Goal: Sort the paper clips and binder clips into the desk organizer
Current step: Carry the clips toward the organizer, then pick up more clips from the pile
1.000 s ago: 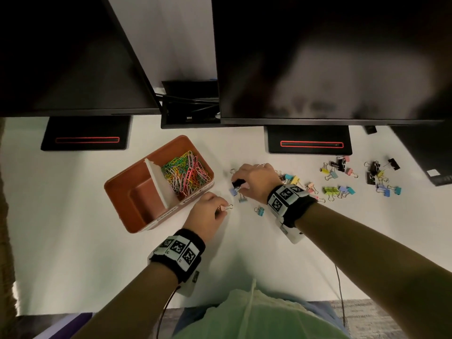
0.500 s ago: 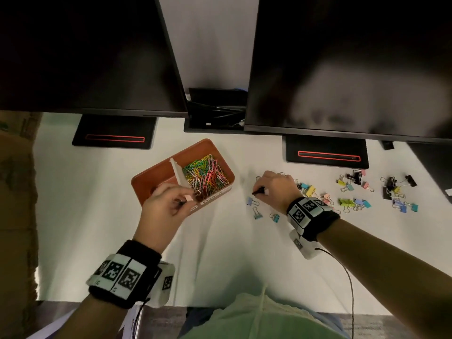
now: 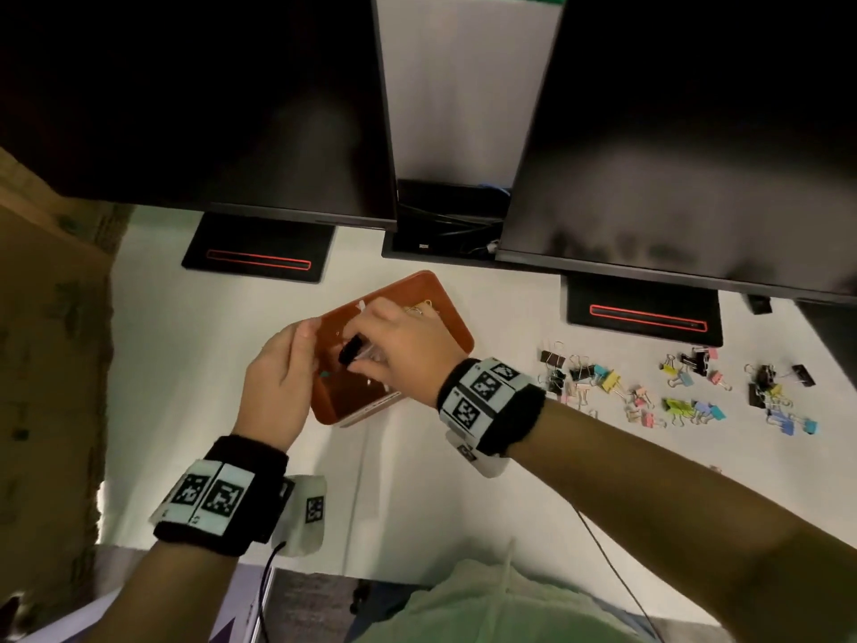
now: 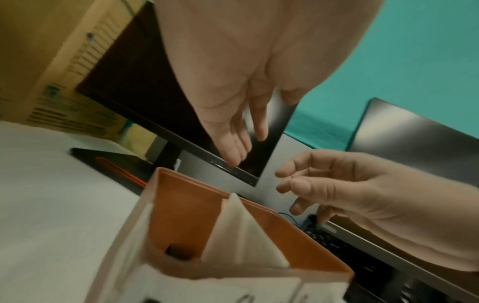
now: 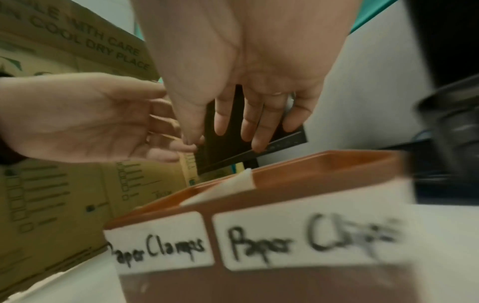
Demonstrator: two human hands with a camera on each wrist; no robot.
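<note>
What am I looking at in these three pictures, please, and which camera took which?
There is no machine here: a person sorts clips by hand while wearing cameras. The wide picture comes from a head camera looking down at a white desk. The other two come from cameras on the marked wristbands, each looking along a palm. The left hand and right hand hover open over an orange box with a white divider. Its labels read Paper Clamps and Paper Clips. A black clip shows just under the right fingers, apparently dropping into the box. In the wrist views neither hand grips anything. More coloured binder clips lie loose on the desk to the right, below two dark screens.
</note>
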